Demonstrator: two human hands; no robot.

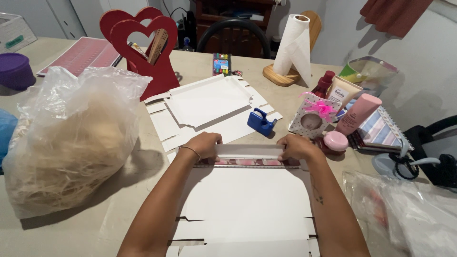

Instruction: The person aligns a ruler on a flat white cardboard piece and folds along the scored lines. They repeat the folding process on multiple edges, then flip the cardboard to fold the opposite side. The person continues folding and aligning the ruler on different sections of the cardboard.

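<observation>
The flat white die-cut box blank looks like matt, smooth card, and the raised flap under both hands is the same stiff paperboard. The pink-patterned ruler along the fold has a slight plastic sheen. A clear, crinkled plastic bag of pale straw-like shred shines in creases, its filling rough and fibrous. The red heart-shaped stand looks like painted wood, satin. The small blue tape dispenser is glossy plastic. The white paper towel roll is soft and matt on a varnished wooden holder. The beige tabletop is dull.
</observation>
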